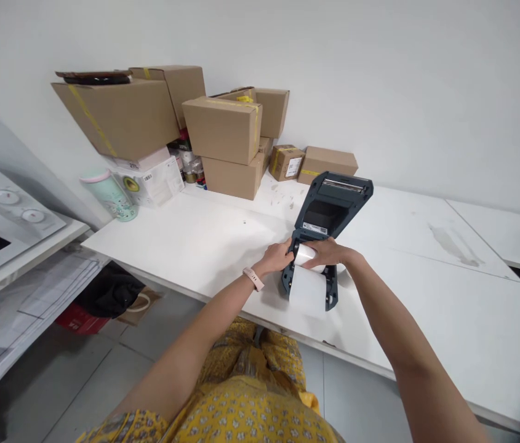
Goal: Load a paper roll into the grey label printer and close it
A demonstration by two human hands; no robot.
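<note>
A dark label printer (334, 212) stands on the white table with its lid raised. Inside it lies a white paper roll (304, 253), and a loose strip of label paper (308, 289) hangs forward over the printer's front. My left hand (279, 255) is closed on the left side wall of the printer body, fingers at its edge. Over the roll is my right hand (328, 253), its thumb and fingers curled round the roll's right part. That part of the roll is hidden beneath the hand.
Stacked cardboard boxes (223, 132) stand along the wall at the back left. A mint green tumbler (111, 195) and a white product box (160, 181) are near the left table end. A white microwave (5, 209) sits on a shelf at far left. The table's front edge (260, 321) runs close to my body.
</note>
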